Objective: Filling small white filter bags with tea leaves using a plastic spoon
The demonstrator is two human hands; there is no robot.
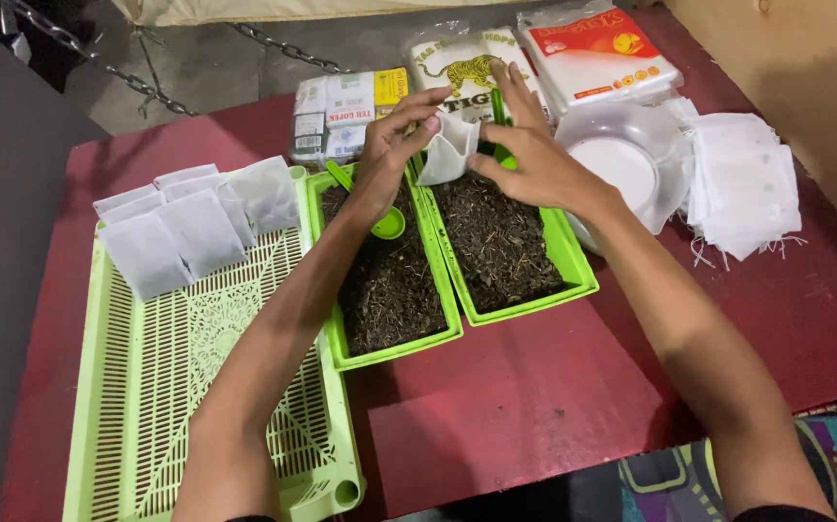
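Fingers around white pouch

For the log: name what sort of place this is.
Probably a small home packing spot for tea: two green plastic trays of dark loose leaves, filled white paper sachets on a pale green perforated tray, and empty sachets stacked on a red table.

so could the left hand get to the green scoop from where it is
Probably yes: the left hand is right above the green scoop in the left tray of loose tea, nothing between, but its fingers pinch the white bag.
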